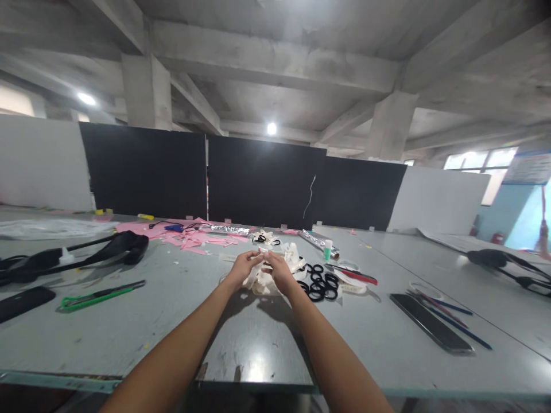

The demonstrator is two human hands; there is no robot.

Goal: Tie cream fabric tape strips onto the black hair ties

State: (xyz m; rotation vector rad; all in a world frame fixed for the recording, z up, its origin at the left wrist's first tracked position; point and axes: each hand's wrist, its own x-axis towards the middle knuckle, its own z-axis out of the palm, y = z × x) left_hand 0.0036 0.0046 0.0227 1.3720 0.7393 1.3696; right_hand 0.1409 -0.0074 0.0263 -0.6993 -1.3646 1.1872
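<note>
Both my arms reach out over the grey table (258, 338). My left hand (242, 268) and my right hand (279, 271) meet above a heap of white ribbon or cloth pieces (262, 282). The fingers of both hands are pinched together on a small white piece (263, 253) held between them. Several black rings (321, 283) lie just right of my right hand.
Red-handled scissors (359, 276), a small green bottle (328, 250) and foil rolls (316, 240) lie to the right. A phone (430, 328) and pens (447, 314) sit further right. Pink scraps (189, 235), a green tool (101, 294), a dark phone (23, 302) and black straps (99, 250) lie left.
</note>
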